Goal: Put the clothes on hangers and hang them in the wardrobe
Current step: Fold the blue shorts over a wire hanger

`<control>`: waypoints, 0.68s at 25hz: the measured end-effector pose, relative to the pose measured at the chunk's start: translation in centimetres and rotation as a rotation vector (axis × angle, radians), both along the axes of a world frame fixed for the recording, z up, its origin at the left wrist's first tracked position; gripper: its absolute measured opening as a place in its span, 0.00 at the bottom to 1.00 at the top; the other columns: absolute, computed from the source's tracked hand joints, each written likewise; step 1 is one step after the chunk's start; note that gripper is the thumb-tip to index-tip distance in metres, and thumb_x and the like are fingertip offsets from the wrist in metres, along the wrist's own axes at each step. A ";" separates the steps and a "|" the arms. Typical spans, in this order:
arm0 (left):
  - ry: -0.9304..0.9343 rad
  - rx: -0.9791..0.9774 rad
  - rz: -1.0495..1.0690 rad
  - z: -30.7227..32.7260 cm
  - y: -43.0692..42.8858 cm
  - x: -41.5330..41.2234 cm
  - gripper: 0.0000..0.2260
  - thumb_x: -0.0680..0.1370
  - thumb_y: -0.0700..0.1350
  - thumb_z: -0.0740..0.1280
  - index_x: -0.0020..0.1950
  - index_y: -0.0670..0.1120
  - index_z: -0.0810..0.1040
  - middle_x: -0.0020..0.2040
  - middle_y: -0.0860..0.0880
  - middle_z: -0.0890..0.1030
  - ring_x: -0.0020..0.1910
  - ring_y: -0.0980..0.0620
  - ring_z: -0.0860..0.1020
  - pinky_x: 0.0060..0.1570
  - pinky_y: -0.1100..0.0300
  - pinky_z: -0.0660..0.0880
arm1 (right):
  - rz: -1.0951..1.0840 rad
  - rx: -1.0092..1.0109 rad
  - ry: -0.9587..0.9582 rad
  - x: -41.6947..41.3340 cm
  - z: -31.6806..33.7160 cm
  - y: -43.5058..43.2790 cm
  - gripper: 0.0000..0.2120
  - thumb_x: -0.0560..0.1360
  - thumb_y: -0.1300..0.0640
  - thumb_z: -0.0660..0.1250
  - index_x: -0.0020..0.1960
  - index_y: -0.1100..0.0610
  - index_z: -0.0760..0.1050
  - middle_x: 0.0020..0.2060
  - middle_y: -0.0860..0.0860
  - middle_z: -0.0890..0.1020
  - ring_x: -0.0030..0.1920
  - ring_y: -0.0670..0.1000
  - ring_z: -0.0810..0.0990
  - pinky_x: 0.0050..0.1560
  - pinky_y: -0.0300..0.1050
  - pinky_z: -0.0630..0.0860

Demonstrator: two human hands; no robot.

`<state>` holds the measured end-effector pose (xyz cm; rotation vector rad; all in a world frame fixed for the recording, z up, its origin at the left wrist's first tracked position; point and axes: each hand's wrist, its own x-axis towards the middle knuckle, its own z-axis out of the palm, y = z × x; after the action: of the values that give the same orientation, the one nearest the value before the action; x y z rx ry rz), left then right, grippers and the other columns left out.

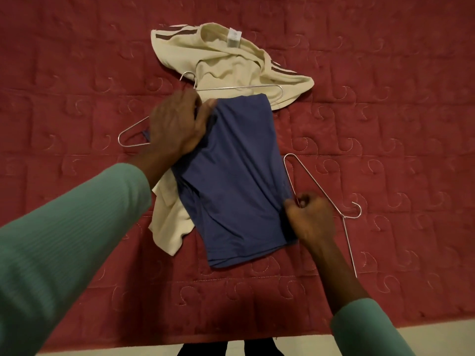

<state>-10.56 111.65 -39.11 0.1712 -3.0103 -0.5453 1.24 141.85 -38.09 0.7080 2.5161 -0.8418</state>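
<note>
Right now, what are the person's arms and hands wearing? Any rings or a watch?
Both arms wear long mint-green sleeves with fine ribbed lines: the left sleeve and the right sleeve reach the wrists. The left hand and right hand are bare: no gloves, rings or watch that I can see.

Red quilt, swirl stitching throughout, fills most of view. Pale floor strip at near edge.
</note>
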 end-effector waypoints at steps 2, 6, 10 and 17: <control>0.021 -0.031 -0.016 -0.9 -1.3 1.8 0.26 0.84 0.67 0.50 0.55 0.47 0.74 0.50 0.44 0.80 0.49 0.39 0.78 0.47 0.45 0.71 | 0.002 -0.008 0.223 -2.6 1.1 -2.6 0.26 0.72 0.33 0.62 0.54 0.54 0.80 0.48 0.51 0.83 0.50 0.55 0.82 0.53 0.52 0.78; -0.088 0.101 -0.277 -1.9 -4.1 1.3 0.26 0.83 0.67 0.55 0.62 0.44 0.73 0.54 0.41 0.80 0.50 0.38 0.79 0.47 0.45 0.74 | -0.012 -0.208 0.200 -11.1 0.3 -9.0 0.37 0.73 0.27 0.56 0.65 0.56 0.75 0.60 0.53 0.81 0.61 0.56 0.79 0.64 0.56 0.75; 0.000 0.093 -0.068 -1.9 -6.2 0.3 0.24 0.83 0.63 0.61 0.62 0.42 0.74 0.56 0.39 0.77 0.54 0.39 0.76 0.51 0.43 0.72 | -0.013 -0.250 0.154 -14.4 -2.2 -10.0 0.31 0.68 0.30 0.66 0.56 0.55 0.77 0.51 0.50 0.84 0.52 0.54 0.83 0.58 0.57 0.80; -0.101 0.409 0.196 -0.9 -8.5 0.9 0.09 0.83 0.51 0.65 0.48 0.49 0.80 0.42 0.48 0.82 0.44 0.47 0.81 0.48 0.48 0.76 | 0.061 -0.119 0.358 -13.0 0.5 -9.7 0.20 0.80 0.38 0.63 0.51 0.55 0.78 0.44 0.49 0.83 0.46 0.53 0.82 0.51 0.53 0.78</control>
<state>-9.68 103.19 -40.01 0.5248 -2.8871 -1.1526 -11.77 132.19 -37.60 0.4728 2.7496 -1.1745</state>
